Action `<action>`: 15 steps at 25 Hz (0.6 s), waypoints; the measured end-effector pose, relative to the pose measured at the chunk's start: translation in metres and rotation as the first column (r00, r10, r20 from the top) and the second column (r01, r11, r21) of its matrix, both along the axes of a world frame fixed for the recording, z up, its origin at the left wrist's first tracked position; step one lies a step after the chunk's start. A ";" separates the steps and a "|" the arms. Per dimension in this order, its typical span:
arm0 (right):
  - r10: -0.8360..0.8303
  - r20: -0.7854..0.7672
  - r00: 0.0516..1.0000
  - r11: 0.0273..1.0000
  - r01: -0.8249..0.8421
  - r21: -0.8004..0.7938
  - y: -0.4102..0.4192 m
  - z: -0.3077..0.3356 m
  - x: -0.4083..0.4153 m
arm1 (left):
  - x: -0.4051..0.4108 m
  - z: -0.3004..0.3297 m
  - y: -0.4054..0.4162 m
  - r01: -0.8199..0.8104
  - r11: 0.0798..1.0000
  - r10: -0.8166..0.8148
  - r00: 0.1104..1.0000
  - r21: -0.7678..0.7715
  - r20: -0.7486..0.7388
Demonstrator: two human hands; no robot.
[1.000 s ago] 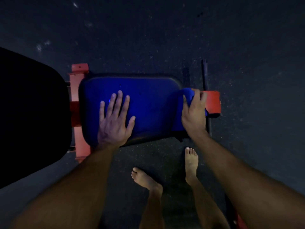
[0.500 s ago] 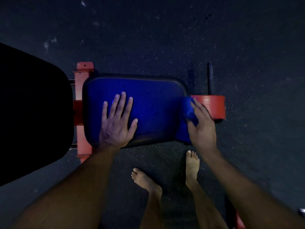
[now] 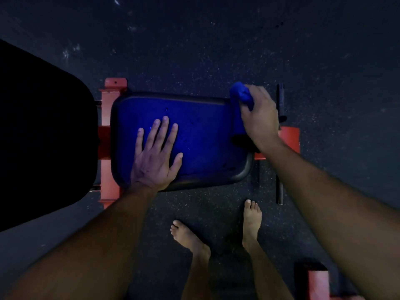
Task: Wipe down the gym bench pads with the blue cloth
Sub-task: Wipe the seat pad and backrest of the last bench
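The left hand (image 3: 154, 156) lies flat, fingers straight and spread, on the seat pad (image 3: 201, 135), toward its 8 o'clock corner. The right hand (image 3: 258, 118) has its grip clamped on the bunched blue cloth (image 3: 241, 95) at the pad's 2 o'clock corner; a fold of cloth seems to hang down over the pad's 3 o'clock edge, though the dim light blurs cloth into pad. The red frame (image 3: 108, 135) shows at 9 o'clock, beside a dark back pad (image 3: 43, 135). Two bare feet (image 3: 251, 221) stand on the speckled floor (image 3: 216, 50) at 6 o'clock.
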State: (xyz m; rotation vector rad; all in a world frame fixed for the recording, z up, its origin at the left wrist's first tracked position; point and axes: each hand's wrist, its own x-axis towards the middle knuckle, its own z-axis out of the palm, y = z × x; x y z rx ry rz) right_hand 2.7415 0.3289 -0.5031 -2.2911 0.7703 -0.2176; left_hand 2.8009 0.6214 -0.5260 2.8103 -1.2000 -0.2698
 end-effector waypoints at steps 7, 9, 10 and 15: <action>0.304 -0.225 0.926 0.940 -0.330 -0.090 0.020 0.034 -0.095 | -0.002 0.013 0.000 0.012 0.999 -0.009 0.999 0.044 -0.050; 0.330 -0.227 0.916 0.922 -0.365 -0.133 0.026 0.050 -0.105 | 0.001 0.017 0.007 0.014 0.998 -0.011 0.999 0.061 -0.051; 0.346 -0.187 0.919 0.910 -0.378 -0.172 0.027 0.052 -0.103 | 0.003 0.018 0.015 -0.012 0.998 0.015 0.999 0.067 -0.039; 0.352 -0.164 0.921 0.850 -0.388 -0.355 0.036 0.015 -0.018 | 0.001 0.007 0.046 -0.197 0.977 0.194 0.980 0.076 0.052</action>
